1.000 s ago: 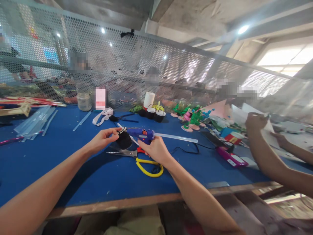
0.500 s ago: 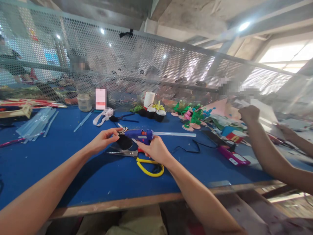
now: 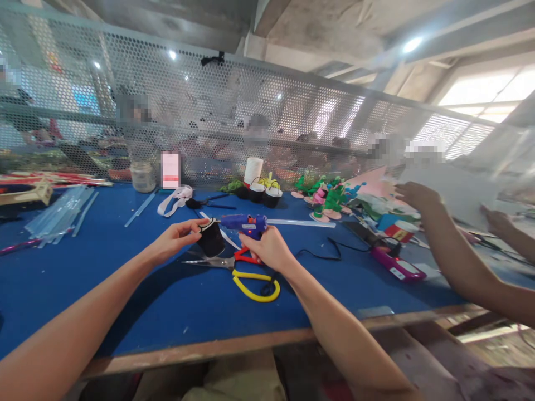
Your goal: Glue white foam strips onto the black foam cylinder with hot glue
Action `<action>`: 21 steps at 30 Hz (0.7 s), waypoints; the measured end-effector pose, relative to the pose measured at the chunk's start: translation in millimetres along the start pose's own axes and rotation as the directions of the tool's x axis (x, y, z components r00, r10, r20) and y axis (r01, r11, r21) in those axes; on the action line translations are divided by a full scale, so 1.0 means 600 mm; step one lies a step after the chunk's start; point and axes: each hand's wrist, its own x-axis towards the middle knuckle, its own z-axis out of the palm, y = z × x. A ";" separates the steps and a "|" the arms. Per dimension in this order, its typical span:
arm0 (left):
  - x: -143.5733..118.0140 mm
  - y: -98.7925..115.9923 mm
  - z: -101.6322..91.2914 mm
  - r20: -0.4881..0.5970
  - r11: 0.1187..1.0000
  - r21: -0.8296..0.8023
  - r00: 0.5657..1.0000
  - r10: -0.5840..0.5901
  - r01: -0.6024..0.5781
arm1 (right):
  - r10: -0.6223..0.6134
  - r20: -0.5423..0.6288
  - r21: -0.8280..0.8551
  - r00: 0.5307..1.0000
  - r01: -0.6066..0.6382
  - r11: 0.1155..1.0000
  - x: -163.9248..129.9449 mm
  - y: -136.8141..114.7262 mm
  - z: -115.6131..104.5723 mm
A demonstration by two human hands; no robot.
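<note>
Both hands work above the middle of the blue desk (image 3: 104,267). Left hand (image 3: 175,238): fingers pinched on the rim of a small black cup (image 3: 211,239), held just clear of the desk surface. Right hand (image 3: 270,248): closed around the grip of a blue glue gun (image 3: 244,223), whose nozzle points at the cup's rim and touches or nearly touches it; a clear glue stick (image 3: 301,223) projects from the rear of the gun toward the right. Directly beneath the hands lie scissors (image 3: 246,270) with red and yellow handles. Far left: a loose pile of clear glue sticks (image 3: 58,214). Rear of the desk, against the mesh screen (image 3: 234,122): a white ribbon (image 3: 173,199) and two further small black pots (image 3: 265,196). Right edge: another person's hand (image 3: 416,195) holds a white sheet (image 3: 455,192).
</note>
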 end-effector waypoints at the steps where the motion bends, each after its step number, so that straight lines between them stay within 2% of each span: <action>1: 0.000 0.000 0.000 -0.004 1.000 0.000 1.000 -0.004 0.004 | -0.008 -0.002 -0.002 1.000 0.008 1.000 0.000 0.000 0.000; 10: 0.000 0.000 0.000 0.004 1.000 -0.010 1.000 -0.005 0.005 | -0.025 -0.001 -0.042 1.000 0.025 0.999 -0.006 -0.010 -0.002; 16: 0.001 -0.001 -0.001 0.023 1.000 -0.030 1.000 -0.003 0.004 | -0.017 0.026 0.017 1.000 0.016 1.000 -0.008 -0.013 0.002; 21: 0.000 -0.002 -0.001 0.010 0.999 -0.050 1.000 -0.011 0.011 | -0.018 0.003 0.014 1.000 0.018 1.000 -0.008 -0.012 0.004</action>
